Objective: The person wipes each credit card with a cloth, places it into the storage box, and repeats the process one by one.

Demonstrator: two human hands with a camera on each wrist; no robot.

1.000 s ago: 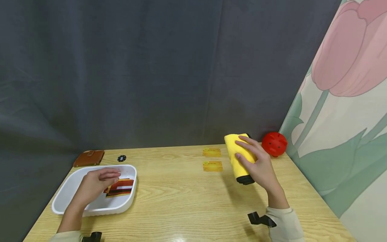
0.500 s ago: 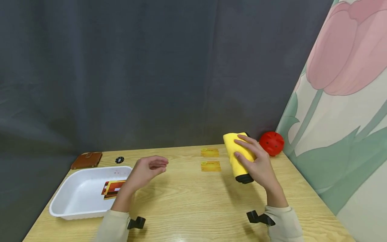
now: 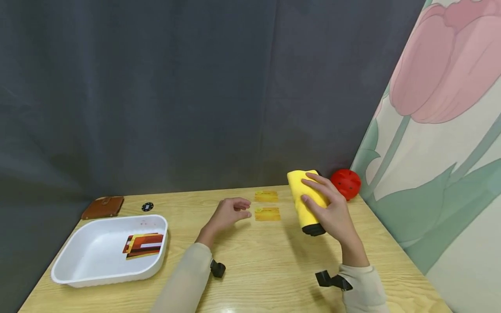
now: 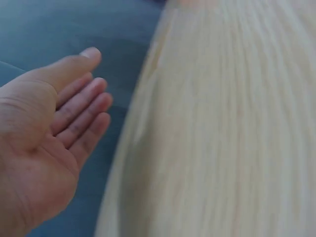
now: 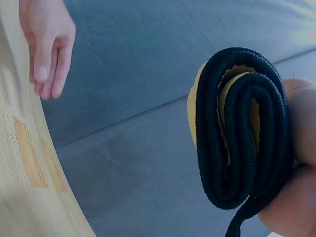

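A rolled yellow cloth (image 3: pixel 299 195) with black edging is gripped by my right hand (image 3: pixel 328 208), held up above the right side of the table. In the right wrist view the cloth's rolled black end (image 5: pixel 242 133) faces the camera. My left hand (image 3: pixel 228 213), fingers relaxed and holding nothing, hovers just left of two yellow-orange cards. The nearer card (image 3: pixel 268 214) lies in front of the farther card (image 3: pixel 266 196). In the left wrist view the palm of the left hand (image 4: pixel 54 133) shows bare.
A white plastic tray (image 3: pixel 109 278) at left holds several red and orange cards (image 3: pixel 145 246). Behind it lie a brown leather wallet (image 3: pixel 102 207) and a black-and-white poker chip (image 3: pixel 147 207). A red piggy bank (image 3: pixel 346 184) stands at the back right, beside the tulip-patterned wall (image 3: pixel 434 130).
My left hand has moved right from over the tray to beside the two yellow cards. The right hand still holds the cloth in about the same place.
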